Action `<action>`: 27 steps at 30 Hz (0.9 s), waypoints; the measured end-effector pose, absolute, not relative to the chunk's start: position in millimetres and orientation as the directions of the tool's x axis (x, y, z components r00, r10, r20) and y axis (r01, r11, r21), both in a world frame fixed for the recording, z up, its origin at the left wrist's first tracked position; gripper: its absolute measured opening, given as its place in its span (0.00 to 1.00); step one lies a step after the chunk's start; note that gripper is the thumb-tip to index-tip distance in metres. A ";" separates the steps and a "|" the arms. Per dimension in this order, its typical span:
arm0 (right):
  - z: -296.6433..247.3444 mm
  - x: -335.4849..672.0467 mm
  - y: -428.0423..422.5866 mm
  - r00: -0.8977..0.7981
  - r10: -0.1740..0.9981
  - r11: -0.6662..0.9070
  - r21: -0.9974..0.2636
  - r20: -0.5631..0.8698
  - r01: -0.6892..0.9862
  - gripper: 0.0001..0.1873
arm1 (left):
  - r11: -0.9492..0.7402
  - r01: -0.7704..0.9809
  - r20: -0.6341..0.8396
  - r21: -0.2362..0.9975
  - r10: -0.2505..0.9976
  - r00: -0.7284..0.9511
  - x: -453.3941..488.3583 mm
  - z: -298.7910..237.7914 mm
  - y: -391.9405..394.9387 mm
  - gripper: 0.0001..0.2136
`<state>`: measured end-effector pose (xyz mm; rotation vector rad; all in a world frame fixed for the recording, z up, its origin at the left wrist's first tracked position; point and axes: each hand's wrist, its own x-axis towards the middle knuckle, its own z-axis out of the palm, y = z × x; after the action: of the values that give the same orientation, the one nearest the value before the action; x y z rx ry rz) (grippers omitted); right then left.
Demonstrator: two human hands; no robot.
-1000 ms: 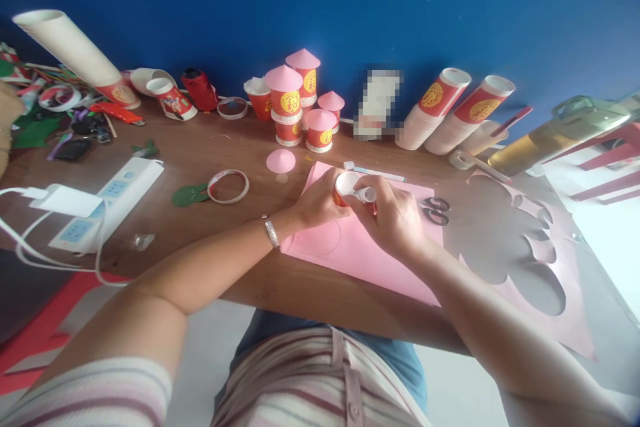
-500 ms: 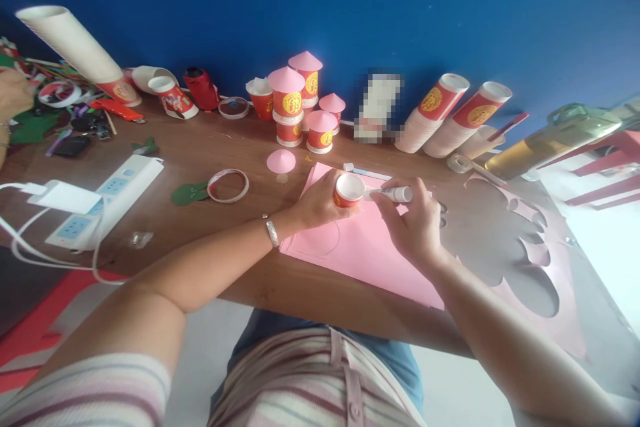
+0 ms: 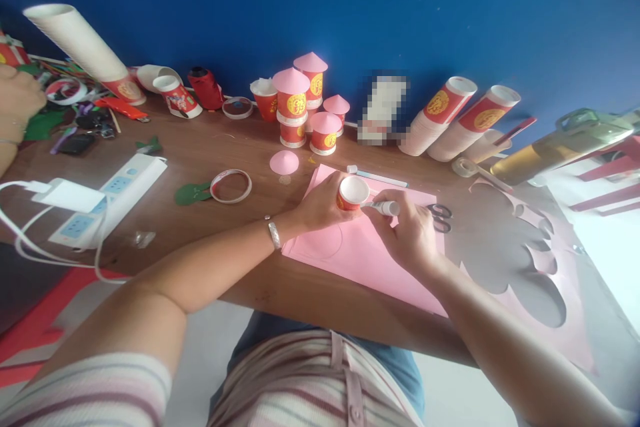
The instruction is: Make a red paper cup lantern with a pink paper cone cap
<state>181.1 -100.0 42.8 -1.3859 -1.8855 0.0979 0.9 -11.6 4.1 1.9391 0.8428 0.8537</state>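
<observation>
My left hand (image 3: 327,203) is closed around a small red paper cup (image 3: 354,191), its white inside facing up. My right hand (image 3: 407,230) grips a small white tube (image 3: 387,208) with a narrow tip. That tip points left and meets the cup's right side, near the rim; whether it touches I cannot tell. Both hands are over pink paper sheets (image 3: 370,260) with a circle outline drawn on the top one. A slim white and blue pen (image 3: 383,177) lies at the sheets' far edge, a small white cap (image 3: 352,169) by its left end.
Red cups with pink cone tops (image 3: 292,97) stand behind the sheets, a loose pink cone (image 3: 284,162) before them. Scissors (image 3: 441,219) and cut pink scraps (image 3: 565,293) lie right. Left are a cup ring (image 3: 231,185), a power strip (image 3: 110,203) and another person's hand (image 3: 20,100).
The white tube in my right hand has moved left and down, closer to the cup's side. More of the scissors now shows. My left hand still holds the cup.
</observation>
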 end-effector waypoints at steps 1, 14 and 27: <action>42.1 182.4 -101.2 -0.079 0.857 0.384 -0.528 0.510 0.757 0.13 | -0.430 0.231 0.247 0.873 0.798 0.550 0.4 5.1 -12.1 0.22; 18.7 199.4 -74.8 0.079 0.997 0.034 -0.977 0.018 -0.210 0.25 | -0.521 0.060 0.343 0.851 0.639 0.689 -3.2 5.1 -15.1 0.29; 13.2 205.0 -72.0 0.142 0.982 -0.046 -0.893 -0.122 -0.448 0.21 | -0.834 0.403 0.659 0.377 0.547 0.516 -2.0 -1.0 -18.2 0.21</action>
<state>205.0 -72.0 13.2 -0.9989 -0.7079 1.3305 -2.0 -18.2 -1.0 2.5775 0.8165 1.2162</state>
